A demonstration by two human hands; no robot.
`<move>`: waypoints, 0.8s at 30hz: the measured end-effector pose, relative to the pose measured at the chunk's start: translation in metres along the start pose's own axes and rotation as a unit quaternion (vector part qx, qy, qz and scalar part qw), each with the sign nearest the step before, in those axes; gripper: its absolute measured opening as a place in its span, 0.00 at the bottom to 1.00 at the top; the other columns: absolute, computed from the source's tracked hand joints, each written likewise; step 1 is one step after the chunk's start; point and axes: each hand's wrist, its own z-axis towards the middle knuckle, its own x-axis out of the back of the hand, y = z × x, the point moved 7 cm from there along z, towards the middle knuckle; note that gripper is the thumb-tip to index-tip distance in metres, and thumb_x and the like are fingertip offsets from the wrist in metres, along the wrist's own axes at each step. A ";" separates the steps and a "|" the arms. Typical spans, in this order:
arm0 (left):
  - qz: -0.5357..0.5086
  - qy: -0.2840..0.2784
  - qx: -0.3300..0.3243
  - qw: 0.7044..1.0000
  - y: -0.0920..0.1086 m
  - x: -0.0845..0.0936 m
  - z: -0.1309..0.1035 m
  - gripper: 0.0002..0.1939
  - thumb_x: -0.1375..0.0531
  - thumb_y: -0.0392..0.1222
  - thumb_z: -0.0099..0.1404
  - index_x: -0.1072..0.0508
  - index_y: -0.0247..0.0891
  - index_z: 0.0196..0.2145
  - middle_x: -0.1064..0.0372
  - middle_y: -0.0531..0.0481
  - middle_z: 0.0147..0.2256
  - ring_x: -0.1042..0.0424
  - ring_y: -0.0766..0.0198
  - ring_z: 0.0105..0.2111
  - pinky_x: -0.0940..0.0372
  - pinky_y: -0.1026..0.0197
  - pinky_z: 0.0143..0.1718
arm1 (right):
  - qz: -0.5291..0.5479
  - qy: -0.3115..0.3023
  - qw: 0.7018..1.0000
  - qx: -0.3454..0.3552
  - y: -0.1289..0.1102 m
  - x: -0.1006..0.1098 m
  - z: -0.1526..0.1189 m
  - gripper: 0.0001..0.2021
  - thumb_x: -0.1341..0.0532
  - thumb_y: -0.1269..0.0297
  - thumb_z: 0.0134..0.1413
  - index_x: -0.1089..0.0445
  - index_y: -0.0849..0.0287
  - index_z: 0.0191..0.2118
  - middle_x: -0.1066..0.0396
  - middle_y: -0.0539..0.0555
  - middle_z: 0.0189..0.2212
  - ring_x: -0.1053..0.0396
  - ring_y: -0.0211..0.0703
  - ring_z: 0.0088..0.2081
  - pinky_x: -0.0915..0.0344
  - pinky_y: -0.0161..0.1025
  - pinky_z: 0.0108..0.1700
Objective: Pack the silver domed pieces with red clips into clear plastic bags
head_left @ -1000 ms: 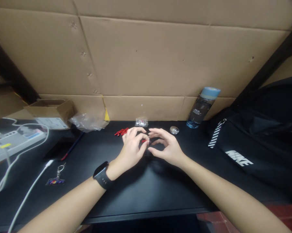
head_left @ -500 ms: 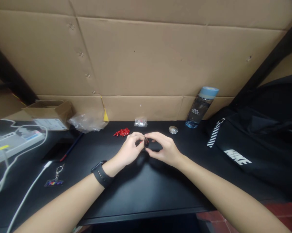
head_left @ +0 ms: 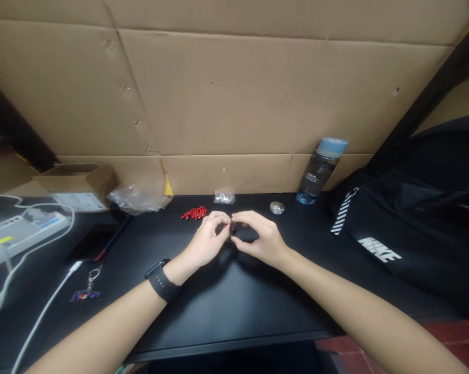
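Both hands (head_left: pixel 234 236) pinched on a small dark piece (head_left: pixel 232 227) (AQUA bottle (head_left: pixel 319 170), NIKE bag (head_left: pixel 409 228) nearby)

We cannot identify the small dark piece (head_left: pixel 233 227) pinched between the left hand (head_left: pixel 207 243) and right hand (head_left: pixel 262 240); fingertips cover most of it. The clear packet's (head_left: pixel 224 196) contents are too small to tell. The black bag (head_left: pixel 414 228) runs off the right edge.

I see a black table (head_left: pixel 226 306) carrying a water bottle (head_left: pixel 316 171), a black bag (head_left: pixel 414 228), a small round metal piece (head_left: pixel 277 208), red clips (head_left: pixel 194 213), a keychain (head_left: pixel 85 292), a white cable (head_left: pixel 43 311) and a cardboard box (head_left: pixel 78 179).
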 end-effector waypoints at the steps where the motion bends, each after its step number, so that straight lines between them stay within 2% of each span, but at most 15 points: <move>1: -0.003 0.002 -0.003 1.000 0.000 0.000 0.000 0.06 0.41 0.41 0.70 0.24 0.40 0.38 0.31 0.45 0.47 0.32 0.54 0.51 0.39 0.49 0.58 | 0.004 0.002 1.000 -0.004 0.001 0.000 0.000 0.23 0.33 0.71 0.55 0.31 0.53 0.57 0.24 0.57 0.50 0.25 0.48 0.50 0.25 0.46 0.53; 6: 0.035 0.017 -0.004 0.999 0.008 0.002 -0.003 0.05 0.41 0.39 0.70 0.25 0.41 0.38 0.32 0.46 0.47 0.32 0.55 0.50 0.39 0.50 0.57 | 0.032 0.015 0.999 -0.034 0.004 0.000 -0.002 0.22 0.32 0.69 0.55 0.29 0.52 0.56 0.23 0.56 0.49 0.24 0.47 0.48 0.23 0.44 0.49; 10: 0.126 0.033 -0.022 0.991 0.022 0.004 -0.006 0.05 0.42 0.35 0.70 0.26 0.41 0.40 0.33 0.46 0.48 0.33 0.53 0.51 0.41 0.47 0.55 | 0.081 0.024 0.991 -0.100 0.012 -0.003 -0.004 0.22 0.30 0.69 0.52 0.28 0.53 0.53 0.23 0.55 0.46 0.23 0.47 0.46 0.22 0.44 0.47; 13: 0.212 0.050 -0.060 0.974 0.035 0.006 -0.009 0.05 0.42 0.33 0.69 0.28 0.41 0.40 0.33 0.45 0.49 0.35 0.51 0.52 0.43 0.45 0.53 | 0.137 0.022 0.975 -0.171 0.022 -0.008 -0.008 0.22 0.28 0.67 0.50 0.28 0.53 0.52 0.23 0.55 0.46 0.22 0.49 0.47 0.21 0.46 0.48; 16: 0.249 0.064 -0.100 0.961 0.043 0.007 -0.011 0.04 0.41 0.34 0.70 0.28 0.41 0.40 0.32 0.45 0.49 0.36 0.50 0.53 0.45 0.45 0.52 | 0.214 0.026 0.948 -0.235 0.032 -0.013 -0.013 0.21 0.27 0.64 0.49 0.29 0.53 0.50 0.23 0.56 0.46 0.21 0.49 0.45 0.21 0.47 0.48; 20: 0.202 0.062 -0.090 0.973 0.040 0.009 -0.009 0.05 0.41 0.38 0.71 0.25 0.42 0.38 0.31 0.46 0.47 0.34 0.52 0.51 0.43 0.46 0.53 | 0.285 0.032 0.917 -0.278 0.041 -0.016 -0.017 0.25 0.24 0.61 0.46 0.30 0.53 0.49 0.24 0.55 0.46 0.20 0.48 0.42 0.21 0.48 0.48; 24: 0.123 0.044 -0.060 0.990 0.031 0.012 -0.003 0.05 0.38 0.43 0.70 0.22 0.43 0.37 0.30 0.48 0.44 0.31 0.55 0.48 0.39 0.49 0.54 | 0.264 0.026 0.932 -0.248 0.041 -0.012 -0.014 0.26 0.24 0.63 0.45 0.31 0.52 0.50 0.24 0.56 0.47 0.21 0.50 0.47 0.22 0.49 0.50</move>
